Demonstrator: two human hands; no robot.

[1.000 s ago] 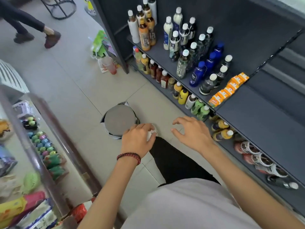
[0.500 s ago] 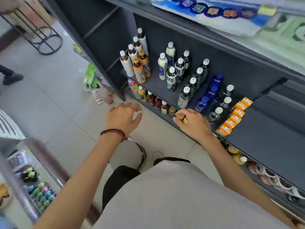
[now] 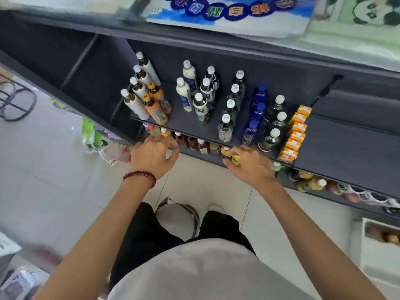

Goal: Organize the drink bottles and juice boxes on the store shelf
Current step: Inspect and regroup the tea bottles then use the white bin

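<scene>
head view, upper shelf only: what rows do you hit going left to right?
White bottles → orange bottles → cream bottles → black-and-white tea bottles → dark green bottles → blue bottles → black bottles → orange juice boxes.

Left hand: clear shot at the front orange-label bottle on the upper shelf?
Likely yes. The left hand is open and empty. The orange-label bottle stands frontmost on the upper shelf with nothing before it, though the white bottle beside it sits close. The right hand grips a yellow bottle.
</scene>
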